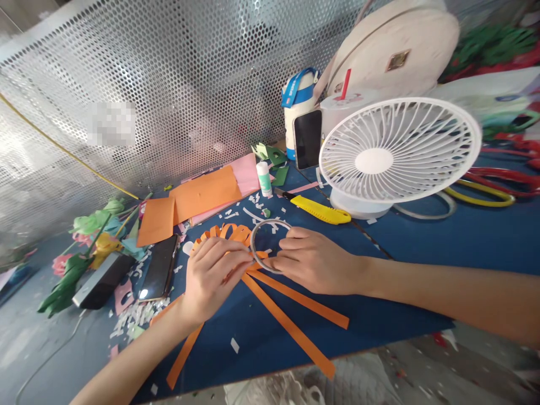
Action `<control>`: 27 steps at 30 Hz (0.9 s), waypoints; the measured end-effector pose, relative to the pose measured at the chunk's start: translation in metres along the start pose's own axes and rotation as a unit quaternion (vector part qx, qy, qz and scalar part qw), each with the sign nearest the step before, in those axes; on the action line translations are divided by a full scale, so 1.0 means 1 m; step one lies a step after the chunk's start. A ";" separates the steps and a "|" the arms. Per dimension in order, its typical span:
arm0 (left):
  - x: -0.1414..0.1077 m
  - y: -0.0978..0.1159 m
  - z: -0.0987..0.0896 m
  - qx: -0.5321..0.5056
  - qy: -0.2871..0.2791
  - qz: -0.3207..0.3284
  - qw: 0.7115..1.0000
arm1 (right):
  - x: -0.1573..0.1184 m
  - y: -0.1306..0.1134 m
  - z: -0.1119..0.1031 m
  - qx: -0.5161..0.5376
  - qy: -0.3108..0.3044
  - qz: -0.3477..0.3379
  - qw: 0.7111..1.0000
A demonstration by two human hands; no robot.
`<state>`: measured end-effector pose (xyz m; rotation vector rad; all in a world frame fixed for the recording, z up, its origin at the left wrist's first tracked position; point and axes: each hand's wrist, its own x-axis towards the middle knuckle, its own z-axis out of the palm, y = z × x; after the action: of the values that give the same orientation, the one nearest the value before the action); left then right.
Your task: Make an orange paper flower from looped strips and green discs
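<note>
A looped orange paper piece (231,232), shaped like a flower head, lies under and behind my left hand (216,275). The fingers of that hand are pinched on the orange paper where the loops meet. Long orange paper strips (291,326) run from there toward the front edge. My right hand (314,260) is closed on a thin grey ring (254,239) that looks like a narrow roll of tape. It stands on edge close to the left fingertips. Between the two hands, the exact contact with the paper is partly hidden.
Behind the hands are a yellow utility knife (320,210), a glue stick (264,180) and orange sheets (206,194). A white fan (374,161) stands right, with a bottle (298,107) beyond. Left lie a phone (159,267), a dark box (103,281) and paper flowers (105,247). Paper scraps litter the blue table (426,281).
</note>
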<state>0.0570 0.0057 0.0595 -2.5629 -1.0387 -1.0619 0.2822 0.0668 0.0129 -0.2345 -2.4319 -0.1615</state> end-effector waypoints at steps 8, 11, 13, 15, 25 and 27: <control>-0.006 0.000 0.001 0.034 -0.003 -0.023 0.999 | -0.004 0.002 -0.001 0.397 0.067 0.251 0.880; -0.006 0.000 0.001 0.044 -0.016 -0.021 0.999 | -0.004 0.004 0.001 0.465 0.073 0.272 0.839; -0.007 0.000 0.002 0.050 -0.025 -0.020 0.998 | -0.004 0.006 0.003 0.472 0.054 0.262 0.840; -0.008 0.000 0.004 0.054 -0.041 -0.019 0.998 | -0.005 0.006 0.004 0.461 0.036 0.249 0.851; -0.008 0.008 0.008 -0.075 -0.115 -0.096 0.986 | -0.001 0.001 -0.002 0.257 -0.006 0.111 0.960; -0.007 0.008 0.007 -0.111 -0.099 -0.109 0.983 | 0.000 0.001 0.000 0.236 -0.015 0.105 0.966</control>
<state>0.0628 -0.0009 0.0501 -2.8317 -1.3481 -1.0395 0.2828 0.0675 0.0131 -0.2748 -2.3733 0.5125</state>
